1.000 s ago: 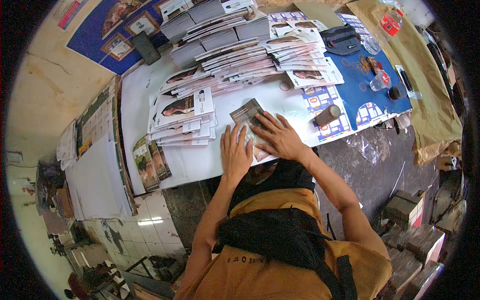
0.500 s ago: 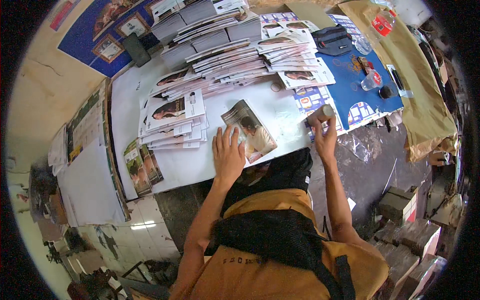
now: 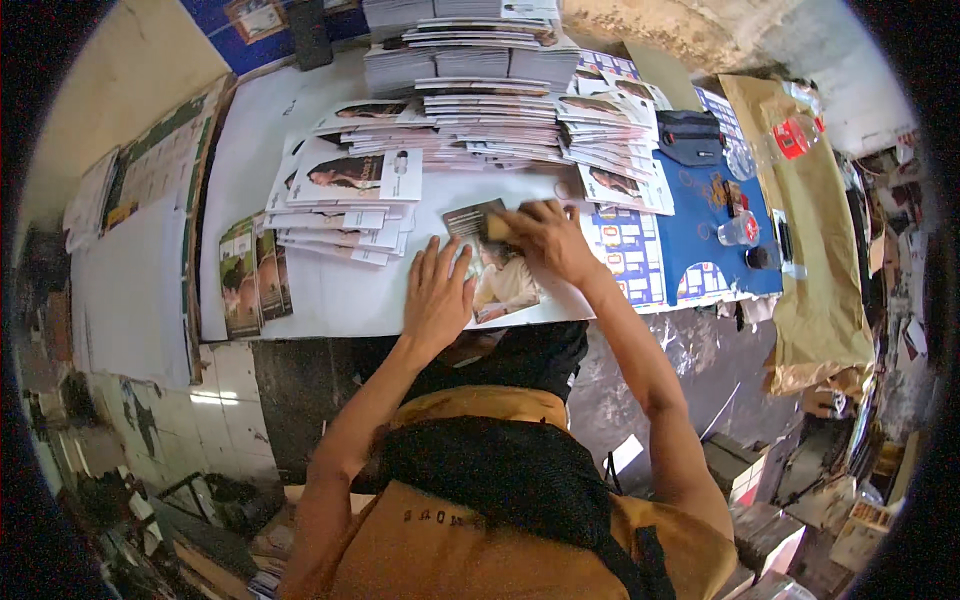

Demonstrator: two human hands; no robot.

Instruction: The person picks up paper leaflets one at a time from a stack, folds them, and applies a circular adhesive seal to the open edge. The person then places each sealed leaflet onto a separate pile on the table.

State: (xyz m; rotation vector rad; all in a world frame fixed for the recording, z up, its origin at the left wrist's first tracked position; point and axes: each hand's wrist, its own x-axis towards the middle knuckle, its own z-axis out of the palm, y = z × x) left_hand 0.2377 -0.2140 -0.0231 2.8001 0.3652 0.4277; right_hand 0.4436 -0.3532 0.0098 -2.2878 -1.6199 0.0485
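A printed leaflet (image 3: 503, 288) with a photo of a person lies near the table's front edge. My left hand (image 3: 438, 292) rests flat along its left side, fingers stretched. My right hand (image 3: 552, 240) reaches over its upper part, fingers bent round a small brownish cylinder-like block (image 3: 497, 227). That block is pressed on or just above the leaflet; which one I cannot tell. Left of my hands sits a fanned pile of white booklets (image 3: 345, 180) with a portrait cover. Two narrow picture leaflets (image 3: 256, 280) lie at the table's left corner.
Tall stacks of booklets (image 3: 490, 110) fill the back of the white table (image 3: 330, 300). On the blue sheet (image 3: 690, 240) at right are a dark pouch (image 3: 690, 137), rubber bands (image 3: 722, 192) and a plastic cup (image 3: 738, 229). Brown paper (image 3: 815, 300) drapes the right edge, with a bottle (image 3: 796, 136) on it.
My right hand has swung left from the table's right side onto the leaflet, carrying the brownish block. My left hand stays beside the leaflet. The whole view has turned slightly.
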